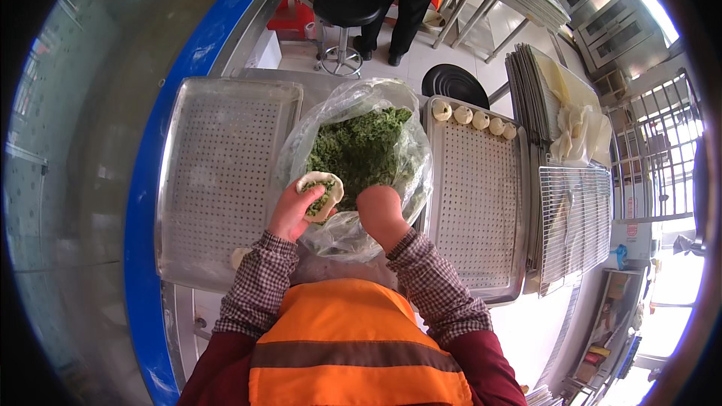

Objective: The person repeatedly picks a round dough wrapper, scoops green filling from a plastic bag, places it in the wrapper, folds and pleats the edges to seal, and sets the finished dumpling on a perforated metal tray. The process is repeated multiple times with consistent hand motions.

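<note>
My left hand (287, 215) holds a round dough wrapper (337, 187), cupped, with chopped greens on it and my thumb pressing on them. A clear plastic bag (295, 144) lies open before me, full of chopped leafy green filling (364, 138). My right hand (381, 207) reaches into the bag; its fingers are hidden in the greens, so whether they grip any cannot be seen. On the right, a perforated metal tray (479, 197) bears a row of several pleated buns (463, 115) along its far end. Partly behind my left sleeve, a piece of dough (239, 257) rests on the left perforated tray (220, 163).
A wire rack (575, 223) and a stack of trays (524, 84) stand beyond the right tray. Past the table are a black round stool (346, 5) and a person in dark trousers (401, 3). A blue edge (148, 180) runs along the left.
</note>
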Demonstrator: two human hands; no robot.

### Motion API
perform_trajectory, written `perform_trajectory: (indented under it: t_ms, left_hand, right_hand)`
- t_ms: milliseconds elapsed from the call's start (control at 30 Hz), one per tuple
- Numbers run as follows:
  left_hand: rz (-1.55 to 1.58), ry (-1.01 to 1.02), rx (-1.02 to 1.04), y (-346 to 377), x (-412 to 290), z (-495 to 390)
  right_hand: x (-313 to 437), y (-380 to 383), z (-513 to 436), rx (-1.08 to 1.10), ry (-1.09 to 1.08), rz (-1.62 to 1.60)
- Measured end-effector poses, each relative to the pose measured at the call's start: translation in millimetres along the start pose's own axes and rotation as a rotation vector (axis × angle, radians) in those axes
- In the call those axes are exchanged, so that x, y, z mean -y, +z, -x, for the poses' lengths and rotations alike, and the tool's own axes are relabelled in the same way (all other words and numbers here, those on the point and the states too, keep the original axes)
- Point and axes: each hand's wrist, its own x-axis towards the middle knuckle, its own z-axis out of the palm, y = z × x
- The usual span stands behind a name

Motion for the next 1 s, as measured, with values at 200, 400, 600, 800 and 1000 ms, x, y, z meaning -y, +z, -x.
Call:
perform_trajectory:
  t_ms: [200, 400, 600, 800, 1000]
  left_hand:
    - [0.015, -0.026, 0.053, 10.8, -9.8, 20.3]
    - [-0.131, 0.001, 0.072, 25.9, -11.2, 26.9]
    - [-0.313, -0.005, 0.064, 24.2, -10.4, 30.1]
    - [-0.531, 0.174, 0.223, 20.2, -8.3, 27.8]
    - [-0.535, -0.126, 0.209, 26.4, -23.5, 32.6]
  right_hand:
    - [-5.5, -20.7, 15.8, -0.357, 0.116, -1.207]
    - [5.3, -30.8, 24.0, -0.239, 0.091, -1.298]
    - [14.8, -25.7, 35.3, -0.501, 0.001, -1.112]
    - [12.2, -26.5, 36.2, -0.366, -0.013, -1.138]
    - [15.7, -33.6, 43.4, -0.407, -0.085, -1.071]
